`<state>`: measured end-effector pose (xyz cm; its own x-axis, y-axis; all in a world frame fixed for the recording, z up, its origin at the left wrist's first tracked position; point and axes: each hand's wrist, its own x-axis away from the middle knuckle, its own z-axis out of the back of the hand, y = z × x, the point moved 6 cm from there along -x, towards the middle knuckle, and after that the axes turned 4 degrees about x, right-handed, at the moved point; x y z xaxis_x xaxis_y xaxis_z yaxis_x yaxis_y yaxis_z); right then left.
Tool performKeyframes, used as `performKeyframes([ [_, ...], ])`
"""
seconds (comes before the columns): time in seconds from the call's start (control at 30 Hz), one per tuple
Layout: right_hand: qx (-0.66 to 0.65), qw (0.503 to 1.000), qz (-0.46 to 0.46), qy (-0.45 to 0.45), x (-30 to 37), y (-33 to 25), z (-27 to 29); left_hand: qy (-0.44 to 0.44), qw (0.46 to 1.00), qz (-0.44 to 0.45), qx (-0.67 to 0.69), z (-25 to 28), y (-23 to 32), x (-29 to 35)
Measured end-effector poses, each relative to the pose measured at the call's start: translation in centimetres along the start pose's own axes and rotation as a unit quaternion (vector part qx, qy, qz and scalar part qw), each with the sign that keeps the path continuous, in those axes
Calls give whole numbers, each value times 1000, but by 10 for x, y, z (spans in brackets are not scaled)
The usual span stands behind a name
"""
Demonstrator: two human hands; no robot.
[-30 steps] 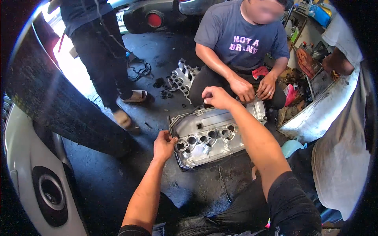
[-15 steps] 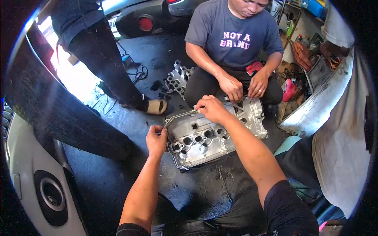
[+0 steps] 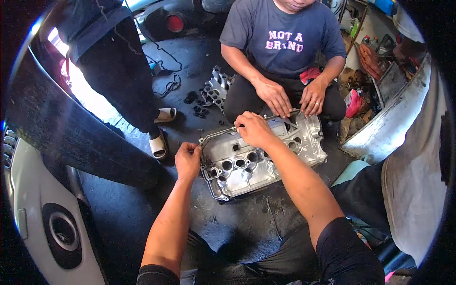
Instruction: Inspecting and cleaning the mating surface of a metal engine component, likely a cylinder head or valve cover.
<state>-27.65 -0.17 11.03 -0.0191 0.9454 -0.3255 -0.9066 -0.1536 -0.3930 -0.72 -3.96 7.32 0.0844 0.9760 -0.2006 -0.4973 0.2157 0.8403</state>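
Metal cover (image 3: 256, 180) lies between you and the seated co-worker (image 3: 285, 59). Your left hand (image 3: 188, 160): bent at its left edge; right hand (image 3: 255, 130): curled at far rim. Pinching, either hand: cannot tell.

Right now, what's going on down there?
Two people have their hands at a silver metal engine cover. The wearer's left hand is at its left far corner, the right hand at its far edge. A co-worker's hands rest farther right along that edge. Another metal part lies beyond.
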Motion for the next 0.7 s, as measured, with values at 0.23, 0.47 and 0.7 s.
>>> performKeyframes([
  [0.23,34,989,111,94,-5,-48,-8,14,998,-45,-31,-3,9,7],
  [0.47,54,995,82,13,-23,-75,-44,13,998,-48,-43,-4,11,4],
  [0.7,32,997,69,13,-27,-76,-37,-18,1000,-8,-25,3,12,4],
])
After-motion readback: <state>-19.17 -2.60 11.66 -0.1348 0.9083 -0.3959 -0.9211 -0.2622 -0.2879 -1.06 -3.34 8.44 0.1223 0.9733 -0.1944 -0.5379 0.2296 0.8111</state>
